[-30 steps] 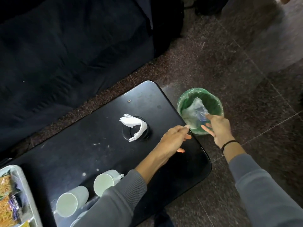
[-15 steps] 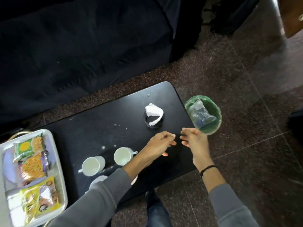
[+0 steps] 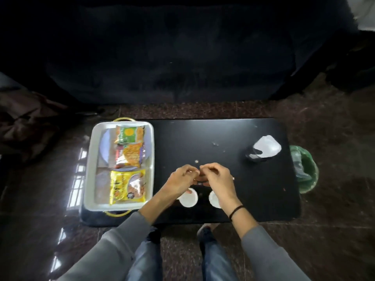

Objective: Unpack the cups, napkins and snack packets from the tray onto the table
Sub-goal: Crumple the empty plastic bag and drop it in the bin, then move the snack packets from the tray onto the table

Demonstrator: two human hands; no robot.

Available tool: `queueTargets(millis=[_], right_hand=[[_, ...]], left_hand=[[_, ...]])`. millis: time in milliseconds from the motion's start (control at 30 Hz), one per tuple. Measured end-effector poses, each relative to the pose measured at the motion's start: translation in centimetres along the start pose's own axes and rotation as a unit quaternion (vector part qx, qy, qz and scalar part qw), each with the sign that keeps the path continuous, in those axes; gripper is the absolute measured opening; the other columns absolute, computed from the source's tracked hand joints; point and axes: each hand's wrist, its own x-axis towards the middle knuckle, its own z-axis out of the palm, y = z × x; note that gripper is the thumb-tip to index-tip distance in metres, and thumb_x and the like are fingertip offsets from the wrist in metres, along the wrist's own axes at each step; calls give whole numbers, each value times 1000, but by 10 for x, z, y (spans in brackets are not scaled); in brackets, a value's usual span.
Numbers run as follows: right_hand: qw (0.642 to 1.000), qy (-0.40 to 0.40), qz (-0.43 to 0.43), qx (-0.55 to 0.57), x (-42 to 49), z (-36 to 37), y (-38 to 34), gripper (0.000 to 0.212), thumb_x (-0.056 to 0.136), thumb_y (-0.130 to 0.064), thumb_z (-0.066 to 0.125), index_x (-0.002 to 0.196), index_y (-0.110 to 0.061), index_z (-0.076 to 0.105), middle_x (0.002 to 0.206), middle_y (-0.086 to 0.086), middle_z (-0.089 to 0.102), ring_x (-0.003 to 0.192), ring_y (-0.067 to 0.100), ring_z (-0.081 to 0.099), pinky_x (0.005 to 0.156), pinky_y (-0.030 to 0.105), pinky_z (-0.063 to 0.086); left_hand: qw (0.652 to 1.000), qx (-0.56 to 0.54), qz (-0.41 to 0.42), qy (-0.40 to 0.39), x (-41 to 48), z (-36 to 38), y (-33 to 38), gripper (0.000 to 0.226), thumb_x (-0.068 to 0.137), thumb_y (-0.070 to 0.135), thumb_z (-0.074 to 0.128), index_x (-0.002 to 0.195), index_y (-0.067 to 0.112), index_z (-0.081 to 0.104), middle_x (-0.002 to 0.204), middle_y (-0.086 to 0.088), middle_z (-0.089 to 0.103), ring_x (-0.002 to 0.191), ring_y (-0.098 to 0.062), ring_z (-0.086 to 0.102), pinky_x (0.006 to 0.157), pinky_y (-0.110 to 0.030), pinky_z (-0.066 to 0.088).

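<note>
Both hands raised just above the middle of the black table (image 3: 203, 136), meeting fingertip to fingertip. Left grip (image 3: 182, 179): fingers curled inward, thumb toward forefinger. Right grip (image 3: 218, 178): the same, mirrored, with a black band (image 3: 236, 211) at the wrist. Pinching some small scrap, or merely pressed together on nothing: cannot tell, too small and too blurred. Probably brought together like this to rub or pick something off the fingers, judging by the crumbs (image 3: 196, 161) scattered just above.

Directly beneath the wrists, near the lower edge of the table: a white cup (image 3: 188, 198) and a second cup (image 3: 214, 199), upright, mouths up, side by side but apart, partly hidden by the hands. Already off the tray, and kept close to the near edge, likely for easy reach. At the right end of the table: a white napkin (image 3: 266, 147) standing in a dark holder (image 3: 252, 155), clear of the working space. Past that edge, on the floor: a green-lined bin (image 3: 306, 173).

Not yet unpacked, on the metal tray (image 3: 89, 159) at the left end of the table: three packets laid flat in a close column, the green packet (image 3: 128, 134) uppermost, the orange packet (image 3: 132, 157) in the middle and the yellow packet (image 3: 127, 186) lowest. By this reckoning, cups and napkin done, packets left. Next, probably a reach leftward for the yellow packet, nearest the left grip.
</note>
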Motion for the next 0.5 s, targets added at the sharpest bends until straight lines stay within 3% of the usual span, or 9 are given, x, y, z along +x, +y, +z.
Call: queueTargets(millis=[67,200,367,433,500], right_hand=[[999,-30,-11,-37,0,38,-4,9,94,-16,69,91,-16,77,91,3,79,83,19,77,72,32,64],[992,-76,-19,-98,8,115,-3,9,94,-20,69,95,-16,77,85,-1,79,78,16,78,65,26,63],[979,-110,-29,-172,32,191,1,12,90,-29,71,91,-18,77,87,-3,79,82,17,76,78,40,64],[973,-106,-37,-202,45,213,4,13,91,-28,71,92,-18,77,90,-5,78,87,16,75,76,34,62],[968,-85,-43,-230,58,230,7,12,92,-28,71,96,-18,73,94,-8,72,88,11,70,65,15,51]], left_hand=[[999,-29,-7,14,-5,-33,-17,20,101,27,54,115,21,66,113,-2,75,104,-15,72,84,-37,60],[995,-77,-32,46,-5,-96,-58,21,103,26,53,118,18,66,115,-5,74,107,-18,70,74,-31,56],[988,-104,-60,93,18,-159,-106,23,100,14,54,120,11,67,112,-12,75,104,-30,69,74,-37,55],[987,-69,-57,136,32,-179,-124,27,98,11,56,123,10,66,116,-12,72,110,-33,66,84,-42,56],[979,-11,-53,195,47,-194,-141,32,96,18,62,127,10,62,122,-11,68,111,-32,64,91,-45,54]])
